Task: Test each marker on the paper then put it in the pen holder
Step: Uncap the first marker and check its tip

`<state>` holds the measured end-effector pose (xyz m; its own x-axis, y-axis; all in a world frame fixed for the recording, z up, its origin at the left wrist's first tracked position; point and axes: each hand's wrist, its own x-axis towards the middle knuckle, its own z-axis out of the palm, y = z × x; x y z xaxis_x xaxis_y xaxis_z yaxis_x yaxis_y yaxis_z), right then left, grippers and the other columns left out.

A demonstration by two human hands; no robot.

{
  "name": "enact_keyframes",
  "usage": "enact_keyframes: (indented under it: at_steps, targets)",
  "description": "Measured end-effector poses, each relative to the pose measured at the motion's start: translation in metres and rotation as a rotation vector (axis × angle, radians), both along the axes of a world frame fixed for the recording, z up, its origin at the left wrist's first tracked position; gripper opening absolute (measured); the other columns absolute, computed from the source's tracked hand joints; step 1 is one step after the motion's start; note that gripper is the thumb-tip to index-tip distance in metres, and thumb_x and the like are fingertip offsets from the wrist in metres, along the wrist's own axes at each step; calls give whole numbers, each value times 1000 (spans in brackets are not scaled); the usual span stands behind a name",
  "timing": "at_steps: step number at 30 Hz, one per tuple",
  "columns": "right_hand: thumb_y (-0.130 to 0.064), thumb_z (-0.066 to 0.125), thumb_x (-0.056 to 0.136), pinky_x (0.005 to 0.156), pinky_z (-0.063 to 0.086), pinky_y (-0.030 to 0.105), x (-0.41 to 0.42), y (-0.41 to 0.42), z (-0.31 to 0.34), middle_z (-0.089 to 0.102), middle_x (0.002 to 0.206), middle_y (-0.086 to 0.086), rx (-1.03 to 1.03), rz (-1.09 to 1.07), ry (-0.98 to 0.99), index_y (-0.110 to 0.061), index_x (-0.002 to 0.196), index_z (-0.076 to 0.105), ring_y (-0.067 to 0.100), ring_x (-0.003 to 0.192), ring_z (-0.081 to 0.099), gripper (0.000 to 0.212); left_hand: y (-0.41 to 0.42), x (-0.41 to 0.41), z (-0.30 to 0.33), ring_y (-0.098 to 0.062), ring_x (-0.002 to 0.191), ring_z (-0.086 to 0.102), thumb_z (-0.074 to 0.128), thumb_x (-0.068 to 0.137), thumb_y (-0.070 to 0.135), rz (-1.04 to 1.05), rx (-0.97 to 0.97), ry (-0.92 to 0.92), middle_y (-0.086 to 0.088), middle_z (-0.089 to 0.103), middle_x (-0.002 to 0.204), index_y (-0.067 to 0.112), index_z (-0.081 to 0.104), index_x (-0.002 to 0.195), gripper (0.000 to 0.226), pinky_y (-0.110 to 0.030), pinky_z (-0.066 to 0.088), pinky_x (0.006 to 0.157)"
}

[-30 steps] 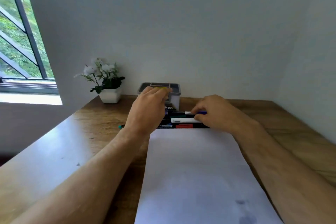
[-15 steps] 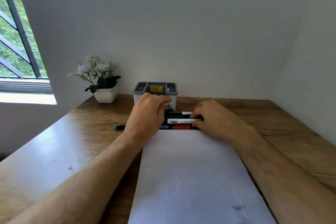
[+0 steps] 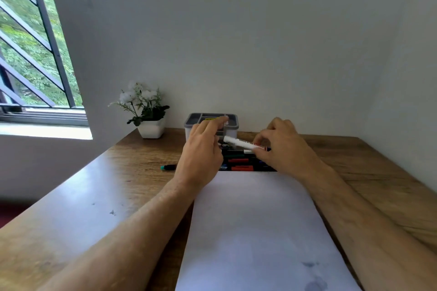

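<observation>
My right hand [image 3: 281, 149] pinches one end of a white marker [image 3: 238, 143] and holds it lifted just above a black pack of markers [image 3: 238, 163] with red and green ones showing. My left hand [image 3: 201, 153] hovers at the marker's other end, index finger stretched out, holding nothing. Behind the hands stands a grey pen holder [image 3: 233, 123] with a yellow label. A white sheet of paper [image 3: 255, 224] lies in front of the pack, with faint dark marks near its bottom edge. A teal-capped marker [image 3: 168, 167] lies alone on the wood, left of my left hand.
The wooden desk [image 3: 94, 196] sits in a corner with walls behind and to the right. A white pot of white flowers [image 3: 150, 125] stands at the back left, next to the pen holder. A barred window is at the far left.
My right hand has picked the white marker out of the pack and raised it. My left hand has lifted off the pack and spread its fingers.
</observation>
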<state>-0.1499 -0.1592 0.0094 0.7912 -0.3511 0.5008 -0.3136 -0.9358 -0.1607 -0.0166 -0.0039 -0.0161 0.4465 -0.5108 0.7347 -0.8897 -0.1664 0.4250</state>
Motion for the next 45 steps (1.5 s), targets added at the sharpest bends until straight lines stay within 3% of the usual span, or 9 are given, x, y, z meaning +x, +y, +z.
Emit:
enact_keyframes:
  at_steps: [6, 10, 14, 22, 25, 29, 36, 40, 45]
  targets:
    - [-33, 64, 92, 49, 42, 17, 1, 30, 12, 58, 64, -8, 547, 127, -367, -24, 92, 65, 3, 53, 52, 9, 5, -7, 2, 3, 115, 42, 40, 90, -7, -105, -43, 114, 12, 48, 125, 27, 33, 148, 68, -7, 37, 89]
    - [-27, 64, 91, 69, 56, 32, -1, 44, 13, 71, 71, -4, 820, 175, -466, -22, 90, 62, 8, 67, 67, 6, 3, -9, 2, -4, 109, 56, 40, 101, 6, -209, -72, 97, 6, 60, 118, 26, 57, 128, 37, -19, 48, 88]
    - [-13, 66, 92, 57, 49, 22, -2, 50, 13, 74, 71, 5, 1037, 265, -510, -19, 87, 55, 11, 67, 69, 14, 2, -11, 2, -8, 101, 63, 40, 104, 16, -304, -105, 291, 6, 66, 110, 22, 65, 115, 28, -24, 55, 81]
    - [-9, 67, 89, 59, 48, 35, -9, 45, 14, 73, 75, 12, 1152, 266, -524, -13, 86, 62, 25, 64, 64, 7, 7, -1, 7, -24, 98, 68, 64, 88, -6, -655, -340, 978, -11, 71, 100, 8, 69, 105, 23, -30, 57, 82]
    - [-4, 65, 87, 56, 47, 32, -14, 39, 15, 71, 76, 13, 1222, 385, -490, -13, 92, 66, 25, 63, 62, 10, 7, 2, 8, -24, 99, 69, 61, 83, -16, -699, -390, 1061, -11, 73, 102, 7, 67, 107, 34, -29, 57, 80]
    - [-25, 59, 77, 57, 51, 32, -21, 33, 18, 73, 86, 17, 1352, 488, -408, -10, 98, 71, 25, 66, 67, 29, 5, 3, 11, -23, 93, 71, 56, 86, -17, -739, -476, 1180, -13, 73, 98, 5, 67, 106, 32, -26, 59, 73]
    - [0, 52, 95, 52, 56, 32, -23, 28, 18, 75, 92, 20, 1326, 300, -47, -8, 116, 63, 24, 58, 66, 25, 4, 4, 11, -23, 91, 70, 65, 82, 5, -749, -493, 1163, -12, 72, 95, 4, 71, 101, 20, -27, 61, 78]
    - [-21, 61, 97, 47, 49, 29, -17, 38, 14, 74, 79, 14, 1143, 259, -14, -16, 111, 67, 18, 49, 58, 15, 2, 0, 9, -19, 83, 70, 69, 78, 13, -706, -415, 1081, -7, 72, 89, 7, 74, 95, 18, -22, 59, 68]
    - [-39, 56, 99, 42, 37, 25, -13, 51, 17, 58, 59, 4, 1075, 224, -82, -16, 97, 75, 14, 43, 44, 30, 3, -3, 12, -19, 76, 70, 68, 77, 12, -718, -410, 1081, -10, 73, 88, 5, 73, 96, 21, -22, 59, 67]
